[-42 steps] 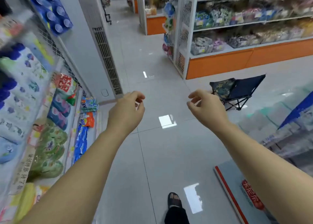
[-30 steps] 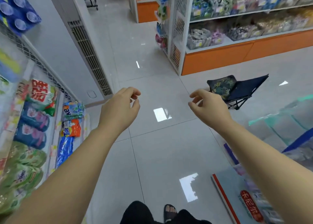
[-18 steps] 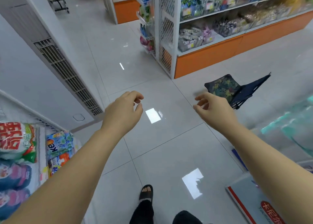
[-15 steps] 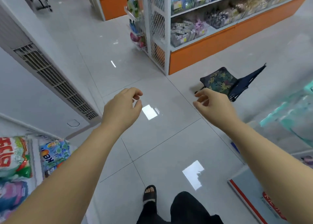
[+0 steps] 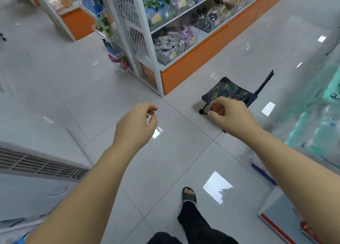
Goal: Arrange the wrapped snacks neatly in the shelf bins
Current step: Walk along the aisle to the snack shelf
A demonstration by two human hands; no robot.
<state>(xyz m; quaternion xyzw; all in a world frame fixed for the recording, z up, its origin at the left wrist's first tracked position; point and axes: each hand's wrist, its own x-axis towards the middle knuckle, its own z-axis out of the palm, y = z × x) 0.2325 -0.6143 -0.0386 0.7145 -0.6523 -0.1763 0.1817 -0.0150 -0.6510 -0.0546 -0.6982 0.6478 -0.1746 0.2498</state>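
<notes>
Since half a second ago the view has swung right: the detergent bags at the left have slid out of sight, and the shelf unit (image 5: 202, 59) with its orange base looms nearer. Grey floor tiles (image 5: 82, 89) lie open from the vent grille (image 5: 42, 165) at the left edge across to the unit's corner. A white mesh end panel (image 5: 136, 41) carries a wire rack (image 5: 110, 43) of hanging packets. Just right of it the wrapped snacks (image 5: 171, 44) sit heaped in the shelf bins, well apart from both hands. A folding stool (image 5: 230, 90) stands on the floor before the unit, partly behind the right hand (image 5: 232, 114). Teal packs (image 5: 323, 111) blur along the right edge. A sandalled foot (image 5: 189, 195) shows below. The left hand (image 5: 135, 127) has a loosely curled, empty grip; the right hand's grip is likewise slack, fingers bent, holding nothing.
</notes>
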